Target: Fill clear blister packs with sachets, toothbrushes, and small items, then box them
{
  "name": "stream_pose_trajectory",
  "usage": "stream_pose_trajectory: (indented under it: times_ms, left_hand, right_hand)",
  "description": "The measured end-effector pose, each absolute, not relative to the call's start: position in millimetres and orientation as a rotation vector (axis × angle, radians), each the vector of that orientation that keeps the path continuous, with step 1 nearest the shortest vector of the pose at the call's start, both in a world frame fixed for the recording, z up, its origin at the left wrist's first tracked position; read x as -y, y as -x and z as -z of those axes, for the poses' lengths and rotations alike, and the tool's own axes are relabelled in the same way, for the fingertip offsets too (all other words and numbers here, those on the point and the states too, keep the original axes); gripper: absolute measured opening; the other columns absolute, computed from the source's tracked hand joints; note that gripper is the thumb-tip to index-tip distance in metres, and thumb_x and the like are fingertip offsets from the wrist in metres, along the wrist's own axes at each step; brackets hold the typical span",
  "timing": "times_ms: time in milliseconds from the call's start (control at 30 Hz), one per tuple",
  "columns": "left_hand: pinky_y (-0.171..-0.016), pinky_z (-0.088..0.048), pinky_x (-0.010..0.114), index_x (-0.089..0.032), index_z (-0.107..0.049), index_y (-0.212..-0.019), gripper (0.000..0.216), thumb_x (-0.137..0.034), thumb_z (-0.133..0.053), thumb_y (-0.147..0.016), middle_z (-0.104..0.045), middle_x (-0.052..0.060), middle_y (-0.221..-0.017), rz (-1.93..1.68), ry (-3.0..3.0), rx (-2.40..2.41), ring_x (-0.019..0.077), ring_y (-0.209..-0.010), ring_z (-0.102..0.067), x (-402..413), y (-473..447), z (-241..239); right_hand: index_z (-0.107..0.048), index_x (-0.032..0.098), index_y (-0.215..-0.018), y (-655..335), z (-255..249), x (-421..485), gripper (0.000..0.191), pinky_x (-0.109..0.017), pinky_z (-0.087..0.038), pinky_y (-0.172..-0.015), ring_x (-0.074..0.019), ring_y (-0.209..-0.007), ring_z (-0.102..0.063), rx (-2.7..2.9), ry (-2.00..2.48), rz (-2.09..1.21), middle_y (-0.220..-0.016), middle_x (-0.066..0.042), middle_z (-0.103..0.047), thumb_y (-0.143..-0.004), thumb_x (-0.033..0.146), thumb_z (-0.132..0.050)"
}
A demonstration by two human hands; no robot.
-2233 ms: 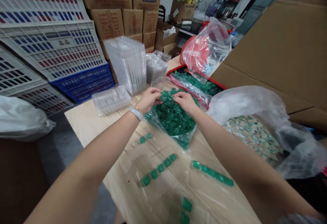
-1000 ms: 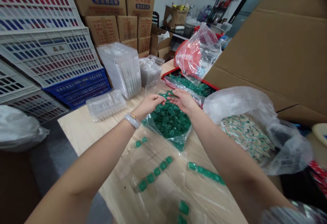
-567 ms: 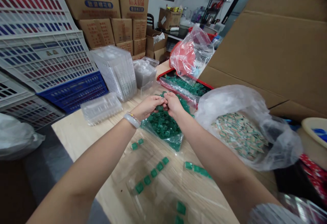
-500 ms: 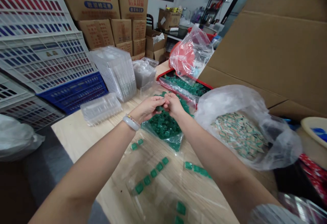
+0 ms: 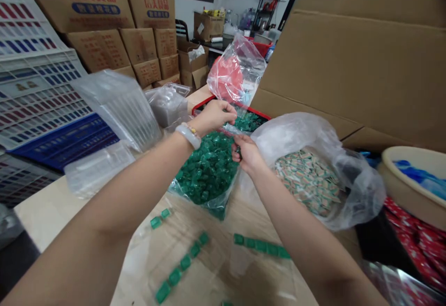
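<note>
My left hand (image 5: 219, 113), a pale bangle on its wrist, is above the near edge of the red-rimmed black tray (image 5: 259, 114), which holds loose green pieces. Its fingers are curled in a pinch, and what they hold is hidden. My right hand (image 5: 248, 153) is closed on a small dark green piece (image 5: 238, 150) at the right edge of a clear plastic bag (image 5: 219, 210) full of shiny green cubes (image 5: 205, 169). Short rows of green cubes (image 5: 184, 262) lie in clear plastic on the table, with another row (image 5: 261, 245) beside my right forearm.
Clear plastic trays (image 5: 121, 106) stand stacked at the left, near plastic crates (image 5: 42, 87). On the right, a translucent bag (image 5: 296, 129) holds many small flat pieces, beside a beige basin (image 5: 400, 171). A large cardboard sheet (image 5: 365, 64) rises behind, with cartons (image 5: 94, 3) at the back left.
My hands, together over the green cubes before, are now apart. The left has moved up towards the tray, while the right is lower, at the bag's right edge. The view has swung right.
</note>
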State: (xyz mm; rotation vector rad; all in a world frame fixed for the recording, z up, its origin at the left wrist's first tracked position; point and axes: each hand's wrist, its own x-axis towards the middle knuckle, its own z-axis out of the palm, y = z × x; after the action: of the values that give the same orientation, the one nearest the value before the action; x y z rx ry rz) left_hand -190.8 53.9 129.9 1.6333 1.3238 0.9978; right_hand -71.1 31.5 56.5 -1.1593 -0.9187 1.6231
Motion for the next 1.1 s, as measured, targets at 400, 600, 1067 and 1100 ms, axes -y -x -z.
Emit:
stream_pose_trajectory:
  times_ms: [400, 600, 1067, 1100]
  left_hand:
    - [-0.039, -0.02, 0.018, -0.013, -0.06, -0.06, 0.018, -0.029, -0.059, -0.069, -0.049, -0.003, -0.048, -0.868, -1.347, -1.56, 0.005, -0.041, -0.035, -9, 273, -78]
    - [-0.042, -0.029, 0.018, -0.014, -0.062, -0.069, 0.024, -0.034, -0.052, -0.077, -0.049, -0.001, -0.055, -1.001, -0.823, -1.302, 0.0069, -0.046, -0.041, -1, 285, -68]
    - [-0.045, -0.032, 0.016, -0.012, -0.059, -0.064, 0.023, -0.028, -0.073, -0.055, -0.049, -0.003, -0.057, -1.085, -0.507, -1.186, 0.0032, -0.048, -0.041, 178, 328, -40]
    - [-0.044, -0.031, 0.016, -0.012, -0.059, -0.064, 0.024, -0.028, -0.074, -0.055, -0.049, -0.003, -0.056, -1.107, -0.457, -1.163, 0.003, -0.048, -0.041, 189, 333, -36]
  right_hand:
    - [-0.038, 0.022, -0.069, 93, -50, -19, 0.023, -0.016, -0.012, -0.031, -0.0033, -0.027, -0.024, 1.095, 1.032, -1.868, -0.036, 0.011, -0.038, -0.067, 0.032, -0.058]
    - [-0.038, 0.021, -0.07, 111, -53, -4, 0.021, -0.015, -0.013, -0.033, -0.0028, -0.029, -0.025, 1.051, 0.993, -2.014, -0.04, 0.01, -0.04, -0.068, 0.028, -0.057]
    - [-0.052, 0.018, -0.073, 188, -47, 100, 0.008, -0.017, -0.019, -0.034, -0.0029, -0.035, -0.031, 1.686, 1.071, -2.048, -0.055, 0.005, -0.051, -0.069, 0.023, -0.056]
    - [-0.054, 0.018, -0.077, 195, -47, 110, 0.01, -0.017, -0.022, -0.036, -0.0038, -0.039, -0.034, 1.817, 1.008, -1.96, -0.058, 0.005, -0.053, -0.068, 0.022, -0.057]
